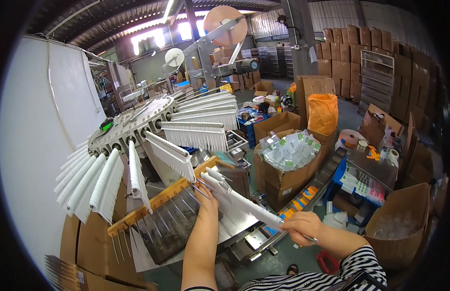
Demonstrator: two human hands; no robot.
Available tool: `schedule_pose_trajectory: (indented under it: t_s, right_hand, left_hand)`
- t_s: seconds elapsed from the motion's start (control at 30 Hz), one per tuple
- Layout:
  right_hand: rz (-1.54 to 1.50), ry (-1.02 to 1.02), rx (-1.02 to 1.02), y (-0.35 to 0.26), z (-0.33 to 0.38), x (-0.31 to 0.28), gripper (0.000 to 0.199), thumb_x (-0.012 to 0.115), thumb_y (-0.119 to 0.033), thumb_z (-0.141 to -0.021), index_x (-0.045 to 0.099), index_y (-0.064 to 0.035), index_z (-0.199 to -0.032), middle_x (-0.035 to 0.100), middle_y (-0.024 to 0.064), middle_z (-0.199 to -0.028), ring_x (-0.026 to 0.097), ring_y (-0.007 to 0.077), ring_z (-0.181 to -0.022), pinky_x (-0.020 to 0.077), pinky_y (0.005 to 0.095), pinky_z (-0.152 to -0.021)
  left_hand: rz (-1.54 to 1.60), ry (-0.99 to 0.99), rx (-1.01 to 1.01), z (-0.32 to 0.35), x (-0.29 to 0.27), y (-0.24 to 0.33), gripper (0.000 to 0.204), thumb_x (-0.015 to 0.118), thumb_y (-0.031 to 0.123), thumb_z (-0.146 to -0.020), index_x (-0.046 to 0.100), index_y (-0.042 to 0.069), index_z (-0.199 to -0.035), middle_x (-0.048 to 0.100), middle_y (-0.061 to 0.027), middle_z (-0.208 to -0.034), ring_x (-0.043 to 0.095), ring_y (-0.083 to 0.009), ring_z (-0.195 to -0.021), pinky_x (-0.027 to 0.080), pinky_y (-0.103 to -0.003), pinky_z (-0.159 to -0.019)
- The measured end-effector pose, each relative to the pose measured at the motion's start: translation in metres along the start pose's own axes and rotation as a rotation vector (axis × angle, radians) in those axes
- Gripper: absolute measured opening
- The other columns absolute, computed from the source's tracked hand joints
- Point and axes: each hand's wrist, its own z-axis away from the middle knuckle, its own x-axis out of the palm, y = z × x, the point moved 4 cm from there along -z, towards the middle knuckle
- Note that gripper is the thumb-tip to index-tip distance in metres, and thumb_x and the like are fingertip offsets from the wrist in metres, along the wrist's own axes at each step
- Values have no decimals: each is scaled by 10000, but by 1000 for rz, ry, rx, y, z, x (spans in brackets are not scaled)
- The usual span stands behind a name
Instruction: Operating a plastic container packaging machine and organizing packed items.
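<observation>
My right hand point(302, 228) is closed around the near end of a metal rod, its tip sticking out past my fingers. Thin white pieces are threaded along this rod point(246, 206), which slants up and left. My left hand point(205, 194) is at a wooden rack bar point(162, 196), its fingers curled by a slim bare rod; what they grip is partly hidden. Several bare metal rods hang from the bar over a dark board. Just beyond my left hand, a white-loaded rod point(171, 155) juts from a round metal turntable point(142, 119) carrying several more.
A carton point(271, 179) of small clear packets stands right of centre. A narrow conveyor point(302, 196) with orange pieces runs beside it. At right are a blue-edged worktable point(360, 174) and another carton point(399, 233). A machine with a large reel point(225, 26) rises behind the turntable.
</observation>
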Motion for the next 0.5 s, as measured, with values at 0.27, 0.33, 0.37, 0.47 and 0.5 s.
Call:
schedule_pose_trajectory:
  t_s: [0.27, 0.33, 0.37, 0.47, 0.5]
  right_hand:
    - [-70, -71, 282, 16, -27, 23, 124, 572, -46, -674, 507, -30, -778, 481, 71, -618, 487, 207, -525, 389, 281, -476]
    - [-174, 5, 365, 22, -28, 26, 118, 583, -75, -682, 506, -37, -762, 485, 69, -624, 488, 190, -526, 388, 274, -477]
    - [-322, -24, 508, 29, -25, 32, 122, 595, -104, -691, 505, -43, -747, 489, 67, -630, 489, 173, -527, 386, 266, -478]
    - [-432, 14, 499, 32, -9, 29, 132, 591, -110, -703, 529, -38, -794, 537, 62, -680, 528, 116, -592, 413, 230, -533]
    - [-618, 89, 579, 35, 0, 29, 117, 543, -81, -728, 536, -15, -825, 555, 70, -707, 545, 113, -633, 433, 229, -575]
  left_hand:
    - [44, -38, 98, 40, 29, 10, 126, 416, 218, -807, 494, 130, -855, 528, -17, -826, 517, -133, -767, 429, -276, -674]
    - [23, -29, 83, 45, 28, 7, 140, 418, 229, -809, 488, 120, -861, 522, -18, -823, 506, -133, -783, 422, -282, -682]
    - [12, 66, 85, 46, 23, 5, 156, 419, 239, -811, 483, 109, -867, 516, -19, -820, 495, -133, -798, 415, -287, -690]
    - [-139, 121, 121, 50, 16, 4, 181, 425, 258, -814, 464, 98, -889, 504, -14, -817, 477, -135, -800, 401, -293, -678]
    - [-129, 117, 105, 52, 15, 3, 181, 425, 258, -814, 464, 98, -889, 504, -14, -817, 477, -135, -800, 401, -293, -678]
